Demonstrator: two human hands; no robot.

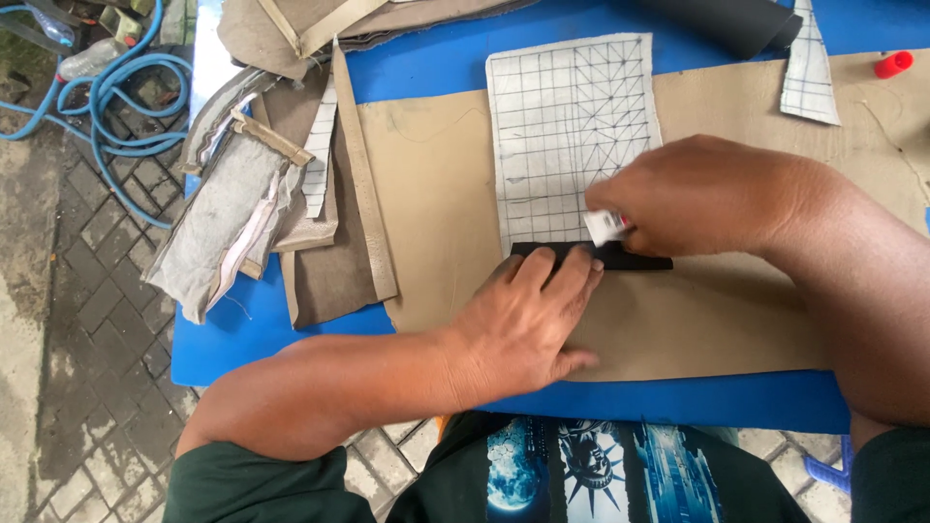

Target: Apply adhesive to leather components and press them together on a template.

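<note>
Head view.

Item 1: left hand (pixel 528 315), fingers spread flat, palm down on the tan sheet (pixel 436 213), fingertips pressing the near edge of a black straight strip (pixel 635 260).

Item 2: right hand (pixel 697 199), fingers drawn together, pinching a small white marking piece (pixel 604 228) with a red tip. The piece sits just above the black strip, at the lower edge of the white gridded pattern (pixel 567 126).

Item 3: black straight strip, lying level across the tan sheet, directly below the gridded pattern and touching it or nearly so; its left end is under the left fingertips, its right end is free.

Item 4: white gridded pattern, rectangular, ruled with squares and fanned diagonal lines, lying upright on the tan sheet, its upper part over the blue tabletop (pixel 426 58).

Item 5: tan sheet, large, flat, covering most of the tabletop in front of the person.

Item 6: heap of tan and grey fabric offcuts (pixel 242 194), at the left edge of the tabletop, some overhanging.

Item 7: second small gridded scrap (pixel 809 73), upper right. A red cap-like object (pixel 893 64) lies near it; a dark roll (pixel 727 21) lies at the top edge.

Item 8: blue hose (pixel 116 87), coiled on the paved ground to the left of the tabletop.
</note>
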